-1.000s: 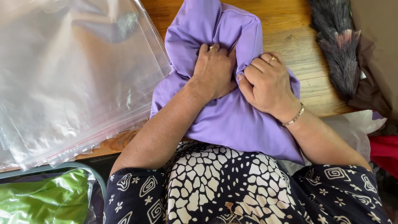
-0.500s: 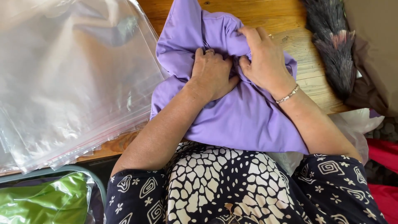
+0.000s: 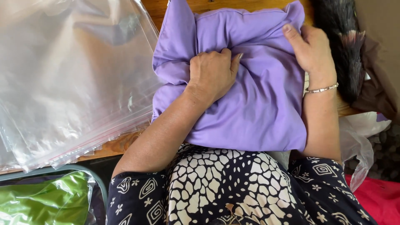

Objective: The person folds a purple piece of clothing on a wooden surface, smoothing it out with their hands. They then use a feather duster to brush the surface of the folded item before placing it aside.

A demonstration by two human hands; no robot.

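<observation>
on the wooden table (image 3: 125,143), left hand (image 3: 212,75) and right hand (image 3: 310,48) press purple cloth (image 3: 258,108).

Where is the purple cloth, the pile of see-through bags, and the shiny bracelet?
purple cloth (image 3: 258,112), head view, on its smooth lower middle.
pile of see-through bags (image 3: 66,83), head view, on the top bag's middle.
bracelet (image 3: 321,88), head view, on the band at the wrist.

Only 1 view is given, from a camera worn on the person's head, looking steeply down and forward over the patterned dress (image 3: 233,187) at the bottom of the frame. It sits close, with the wooden table (image 3: 116,143) filling the upper part and the forearms entering from below.
</observation>
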